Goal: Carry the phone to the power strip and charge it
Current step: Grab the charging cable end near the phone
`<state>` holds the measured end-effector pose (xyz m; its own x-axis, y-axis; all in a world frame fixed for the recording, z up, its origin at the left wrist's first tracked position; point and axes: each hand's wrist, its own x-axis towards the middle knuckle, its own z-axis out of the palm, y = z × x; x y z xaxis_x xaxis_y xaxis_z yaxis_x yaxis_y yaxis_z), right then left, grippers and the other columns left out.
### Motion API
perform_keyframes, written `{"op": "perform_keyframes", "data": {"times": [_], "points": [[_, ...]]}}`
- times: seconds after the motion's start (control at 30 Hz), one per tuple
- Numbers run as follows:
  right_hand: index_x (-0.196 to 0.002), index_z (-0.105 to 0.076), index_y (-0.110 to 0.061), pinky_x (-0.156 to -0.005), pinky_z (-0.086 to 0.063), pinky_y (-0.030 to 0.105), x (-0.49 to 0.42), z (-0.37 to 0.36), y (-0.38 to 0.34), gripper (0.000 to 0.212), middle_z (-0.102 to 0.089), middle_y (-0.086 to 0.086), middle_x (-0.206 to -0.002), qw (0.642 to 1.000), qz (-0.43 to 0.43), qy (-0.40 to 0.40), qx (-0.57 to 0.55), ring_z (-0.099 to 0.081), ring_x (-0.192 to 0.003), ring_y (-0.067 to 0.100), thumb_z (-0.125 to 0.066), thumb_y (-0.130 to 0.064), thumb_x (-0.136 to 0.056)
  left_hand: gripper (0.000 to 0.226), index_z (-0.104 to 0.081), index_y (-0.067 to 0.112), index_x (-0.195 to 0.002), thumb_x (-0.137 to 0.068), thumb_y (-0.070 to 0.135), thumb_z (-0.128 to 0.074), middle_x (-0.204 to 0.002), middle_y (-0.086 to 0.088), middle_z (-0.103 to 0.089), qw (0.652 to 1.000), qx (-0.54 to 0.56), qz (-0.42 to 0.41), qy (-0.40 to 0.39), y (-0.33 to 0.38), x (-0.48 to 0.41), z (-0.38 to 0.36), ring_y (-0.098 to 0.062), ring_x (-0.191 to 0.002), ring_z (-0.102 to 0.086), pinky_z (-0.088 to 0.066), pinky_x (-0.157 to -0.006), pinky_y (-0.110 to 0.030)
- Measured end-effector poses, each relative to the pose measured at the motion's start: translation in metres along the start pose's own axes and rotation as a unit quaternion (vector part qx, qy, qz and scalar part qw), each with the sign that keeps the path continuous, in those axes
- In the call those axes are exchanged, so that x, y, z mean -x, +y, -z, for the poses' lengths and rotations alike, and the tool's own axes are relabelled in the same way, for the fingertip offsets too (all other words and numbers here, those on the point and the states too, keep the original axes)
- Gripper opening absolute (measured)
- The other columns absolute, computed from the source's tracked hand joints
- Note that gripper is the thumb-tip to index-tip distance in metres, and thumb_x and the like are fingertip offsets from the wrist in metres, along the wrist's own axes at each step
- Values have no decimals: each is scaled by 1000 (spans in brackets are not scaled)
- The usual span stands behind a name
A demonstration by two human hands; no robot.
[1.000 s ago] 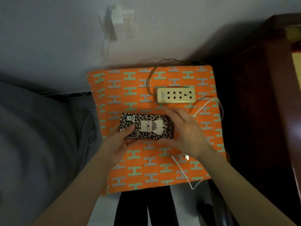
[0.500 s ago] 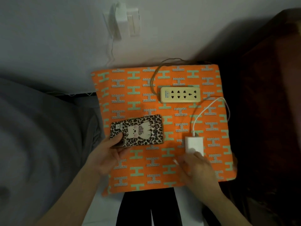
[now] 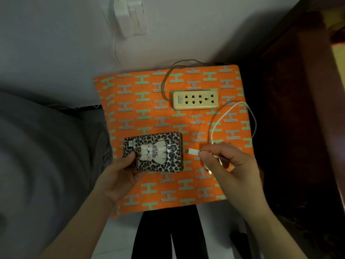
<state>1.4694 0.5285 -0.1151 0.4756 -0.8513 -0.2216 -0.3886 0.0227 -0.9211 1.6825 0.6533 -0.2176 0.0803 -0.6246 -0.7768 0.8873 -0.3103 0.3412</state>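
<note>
A phone (image 3: 155,152) in a leopard-print case with a cartoon figure lies face down over the orange patterned cloth (image 3: 141,101), and my left hand (image 3: 119,174) grips its left end. My right hand (image 3: 229,163) pinches the white charging cable's plug (image 3: 192,151), whose tip points at the phone's right edge with a small gap between them. The white cable (image 3: 220,120) loops up and right from my fingers. A white charger block is mostly hidden under my right hand. The cream power strip (image 3: 195,100) lies further back on the cloth, with nothing plugged in.
A dark wooden cabinet (image 3: 298,128) stands close on the right. Grey bedding (image 3: 37,156) fills the left. A white adapter (image 3: 128,17) hangs on the wall socket above. The strip's brown cord (image 3: 166,79) curves off the cloth's back edge.
My right hand left the phone, reached to the charger block at the lower right, and now holds the cable plug near the phone's right edge. My left hand kept the phone.
</note>
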Motion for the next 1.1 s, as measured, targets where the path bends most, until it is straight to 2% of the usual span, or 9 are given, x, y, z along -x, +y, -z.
{"op": "perform_keyframes", "data": {"times": [0.1, 0.23, 0.37, 0.53, 0.67, 0.77, 0.9, 1.0, 1.1], "points": [[-82, -66, -39, -67, -43, 7, 0, 1, 1, 9, -66, -30, -78, 1000, 1, 0, 17, -60, -76, -3, -61, -31, -81, 28, -72, 14, -97, -78, 12, -52, -98, -8, -74, 1000, 3, 2, -6, -3, 1, 0, -24, -89, -71, -55, -79, -38], [-81, -65, -40, -69, -43, 8, 0, 3, 6, 16, -67, -28, -82, 999, 1, -5, 38, -61, -80, -2, -66, -24, -82, 35, -62, 13, -112, -78, 12, -53, -106, -10, -72, 1000, 6, 8, -13, -5, 1, -1, -27, -95, -70, -58, -78, -40], [-79, -65, -41, -70, -45, 10, 1, 7, 11, 22, -67, -22, -89, 998, -4, -11, 67, -62, -84, 2, -68, -20, -83, 39, -60, 13, -116, -78, 10, -54, -107, -11, -71, 1000, -21, -1, -4, -6, 2, -2, -28, -95, -69, -51, -84, -45], [-74, -68, -37, -72, -49, 9, -5, 17, 19, 15, -70, -22, -86, 993, -74, -59, 66, -66, -84, -2, -66, -24, -83, 34, -63, 13, -110, -77, 9, -55, -107, -14, -69, 998, -55, 6, 5, -5, 4, -6, -28, -91, -70, -54, -79, -42], [-70, -68, -35, -69, -45, 3, -8, 23, 25, 20, -71, -22, -80, 989, -94, -81, 79, -64, -82, -8, -68, -20, -83, 36, -59, 11, -113, -77, 9, -55, -113, -18, -62, 996, -88, 11, 17, -5, 4, -11, -31, -95, -64, -49, -85, -44], [-73, -68, -32, -68, -46, 4, -6, 17, 29, 17, -71, -16, -73, 990, -84, -51, 99, -64, -80, -6, -68, -18, -83, 42, -57, 9, -118, -76, 10, -57, -115, -18, -64, 995, -93, 1, 27, -7, 4, -16, -32, -101, -64, -50, -86, -47], [-74, -65, -35, -71, -45, 5, -9, 9, 30, 23, -68, -15, -74, 996, -49, -4, 80, -62, -82, -4, -67, -14, -84, 56, -46, 9, -132, -77, 11, -58, -129, -20, -59, 996, -78, -12, 37, -11, 8, -17, -39, -118, -56, -50, -86, -51], [-74, -63, -36, -71, -44, 5, -14, 8, 33, 23, -67, -17, -73, 994, -42, -42, 94, -61, -82, -4, -67, -15, -84, 57, -45, 12, -134, -78, 11, -57, -130, -19, -59, 997, -65, -11, 35, -12, 13, -10, -38, -115, -58, -52, -86, -49], [-73, -65, -35, -69, -45, 7, -20, 14, 42, 16, -66, -19, -70, 983, -65, -129, 115, -60, -76, -4, -68, -22, -82, 56, -44, 10, -133, -78, 11, -58, -131, -22, -57, 994, -99, -8, 38, -11, 14, -5, -40, -116, -57, -50, -89, -52]]}}
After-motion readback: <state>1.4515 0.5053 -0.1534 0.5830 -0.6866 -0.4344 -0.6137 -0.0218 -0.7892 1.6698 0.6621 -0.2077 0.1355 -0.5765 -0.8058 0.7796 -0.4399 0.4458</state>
